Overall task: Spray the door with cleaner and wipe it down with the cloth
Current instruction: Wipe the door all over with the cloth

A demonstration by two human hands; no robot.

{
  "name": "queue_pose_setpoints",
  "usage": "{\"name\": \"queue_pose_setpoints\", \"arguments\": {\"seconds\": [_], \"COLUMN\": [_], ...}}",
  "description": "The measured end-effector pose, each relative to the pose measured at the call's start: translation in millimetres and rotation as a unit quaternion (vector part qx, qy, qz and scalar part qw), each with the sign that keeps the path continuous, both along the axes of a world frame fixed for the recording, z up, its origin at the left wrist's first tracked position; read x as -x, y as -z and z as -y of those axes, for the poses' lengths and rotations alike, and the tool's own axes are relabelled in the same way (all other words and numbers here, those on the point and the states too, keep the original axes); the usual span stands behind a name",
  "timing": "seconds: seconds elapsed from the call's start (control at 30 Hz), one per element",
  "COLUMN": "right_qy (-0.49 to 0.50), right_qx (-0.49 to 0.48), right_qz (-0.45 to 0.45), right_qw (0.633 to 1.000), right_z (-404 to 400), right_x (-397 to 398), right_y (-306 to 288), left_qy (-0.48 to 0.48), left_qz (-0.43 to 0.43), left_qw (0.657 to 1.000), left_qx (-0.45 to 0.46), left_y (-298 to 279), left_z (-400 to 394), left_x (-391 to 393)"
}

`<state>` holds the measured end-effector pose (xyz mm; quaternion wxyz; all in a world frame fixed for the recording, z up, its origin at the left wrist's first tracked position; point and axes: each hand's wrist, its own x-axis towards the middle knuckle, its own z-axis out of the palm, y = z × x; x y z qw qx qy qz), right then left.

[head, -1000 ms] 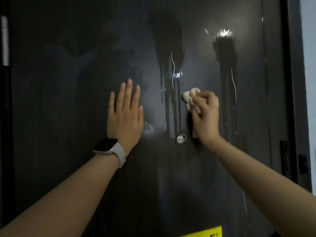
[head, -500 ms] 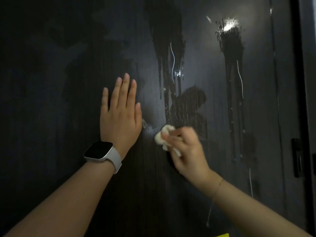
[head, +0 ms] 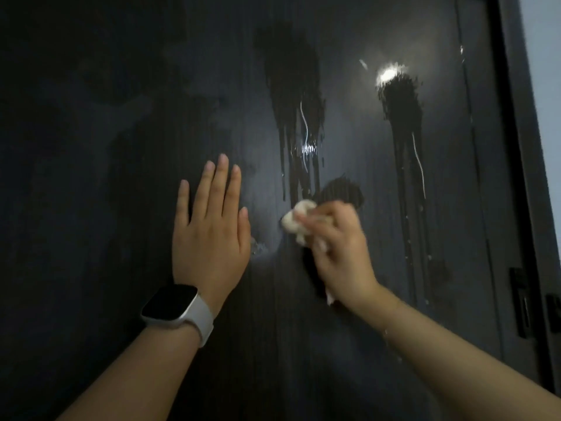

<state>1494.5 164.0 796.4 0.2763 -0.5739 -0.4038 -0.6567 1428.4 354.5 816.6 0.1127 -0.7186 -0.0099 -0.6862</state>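
A dark door (head: 121, 147) fills the view. Two wet patches of cleaner run down it, one in the middle (head: 296, 117) and one to the right (head: 403, 123), each with long drips. My left hand (head: 209, 232) lies flat on the door, fingers apart, a white-strapped watch on its wrist. My right hand (head: 340, 253) presses a crumpled white cloth (head: 296, 221) against the door just below the middle wet patch. A dark wiped smear sits right above that hand. No spray bottle is in view.
The door's right edge carries a dark latch plate (head: 520, 302). Beyond it stands the dark frame (head: 522, 147) and a strip of pale wall (head: 546, 71). A small wet mark (head: 259, 247) lies between my two hands.
My right hand swept the cloth down and left from beside the middle drips, leaving a dark smear, and now sits slightly higher again. My left hand stayed flat on the door.
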Motion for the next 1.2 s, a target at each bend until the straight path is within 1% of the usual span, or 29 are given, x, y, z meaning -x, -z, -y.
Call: {"name": "queue_pose_setpoints", "arguments": {"seconds": [0.03, 0.1, 0.13, 0.17, 0.2, 0.23, 0.27, 0.3, 0.33, 0.37, 0.4, 0.43, 0.47, 0.53, 0.6, 0.63, 0.67, 0.7, 0.77, 0.83, 0.87, 0.9, 0.97, 1.03, 1.1, 1.13, 1.2], "right_qy": [-0.01, -0.03, -0.046, -0.059, -0.062, -0.056, -0.047, -0.043, -0.031, -0.011, 0.003, 0.015, 0.023, 0.023, -0.011, -0.027, -0.025, -0.01, 0.025, 0.053, 0.061, 0.06, 0.038, 0.008, -0.021, -0.021, 0.014], "right_qx": [-0.077, -0.216, -0.268, -0.297, -0.293, -0.243, -0.148, -0.031, 0.078, 0.158, 0.199, 0.196, 0.153, -0.003, -0.15, -0.194, -0.21, -0.195, -0.098, -0.022, -0.017, -0.032, -0.077, -0.113, -0.133, -0.127, -0.08], "right_qz": [-0.013, -0.056, -0.075, -0.082, -0.069, -0.033, 0.013, 0.05, 0.069, 0.078, 0.087, 0.094, 0.095, 0.06, -0.017, -0.048, -0.056, -0.043, 0.022, 0.057, 0.054, 0.041, 0.012, -0.006, -0.012, -0.005, 0.01], "right_qw": [0.997, 0.974, 0.959, 0.95, 0.952, 0.968, 0.988, 0.997, 0.994, 0.984, 0.976, 0.976, 0.983, 0.998, 0.988, 0.979, 0.976, 0.98, 0.995, 0.997, 0.996, 0.997, 0.996, 0.994, 0.991, 0.992, 0.997], "right_z": [2, 11, 14, 12, 5, -6, -18, -29, -35, -34, -27, -18, -8, 12, 18, 10, -2, -15, -28, -22, -17, -14, -14, -21, -23, -20, -9], "right_x": [-4, -15, -17, -17, -14, -8, -1, 5, 10, 11, 10, 6, 0, -9, -12, -12, -11, -10, -5, -3, -2, -2, -2, -2, 0, 1, 2], "right_y": [-18, -50, -62, -67, -67, -61, -51, -38, -28, -26, -32, -43, -55, -83, -104, -107, -104, -97, -80, -79, -85, -93, -107, -108, -91, -77, -42], "left_qy": [0.001, 0.008, 0.011, 0.014, 0.018, 0.023, 0.028, 0.033, 0.035, 0.035, 0.036, 0.036, 0.033, 0.024, 0.022, 0.021, 0.018, 0.014, 0.013, 0.011, 0.011, 0.01, 0.008, 0.009, 0.005, 0.001, -0.008], "left_qz": [0.0, 0.005, 0.009, 0.014, 0.022, 0.031, 0.041, 0.049, 0.054, 0.055, 0.051, 0.046, 0.041, 0.03, 0.026, 0.026, 0.026, 0.026, 0.026, 0.025, 0.026, 0.028, 0.029, 0.031, 0.031, 0.028, 0.022], "left_qw": [1.0, 1.0, 1.0, 1.0, 1.0, 0.999, 0.999, 0.998, 0.998, 0.997, 0.997, 0.998, 0.998, 0.998, 0.999, 0.999, 0.999, 0.999, 0.999, 0.999, 0.999, 0.999, 0.999, 0.999, 0.999, 0.999, 0.999], "left_qx": [-0.001, -0.005, -0.006, -0.007, -0.005, 0.0, 0.008, 0.017, 0.024, 0.03, 0.035, 0.039, 0.041, 0.04, 0.036, 0.035, 0.035, 0.035, 0.034, 0.037, 0.037, 0.037, 0.035, 0.034, 0.035, 0.036, 0.035], "left_y": [1, 1, 1, 2, 3, 4, 5, 6, 6, 6, 6, 6, 5, 4, 2, 2, 2, 3, 4, 5, 5, 5, 3, 3, 4, 5, 6], "left_z": [-1, -1, -1, -1, 0, 1, 2, 2, 2, 2, 2, 1, 1, 0, 1, 1, 1, 1, 1, 1, 1, 1, 1, 1, 1, 2, 3], "left_x": [0, 1, 1, 1, 1, 1, 2, 2, 3, 3, 3, 3, 3, 2, 1, 0, 0, -1, -1, 0, 0, 0, -1, -2, -2, -1, 0]}}
